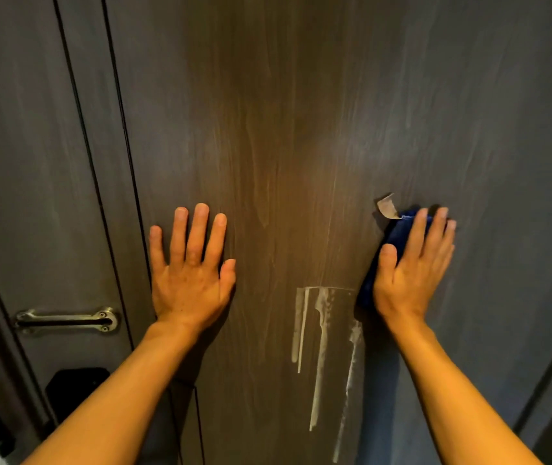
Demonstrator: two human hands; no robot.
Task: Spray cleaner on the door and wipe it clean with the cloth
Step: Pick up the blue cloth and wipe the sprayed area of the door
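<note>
A dark wood-grain door (301, 112) fills the view. My left hand (191, 270) lies flat against it with fingers spread, holding nothing. My right hand (414, 266) presses a folded blue cloth (390, 239) against the door, further right at about the same height. A pale label tag (387, 207) sticks up from the cloth's top corner. White cleaner streaks (321, 347) run down the door below and between my hands. No spray bottle is in view.
A metal latch handle (66, 320) sits on the panel at lower left, with a black lock block (76, 387) beneath it. The door frame edge (550, 380) runs down the lower right.
</note>
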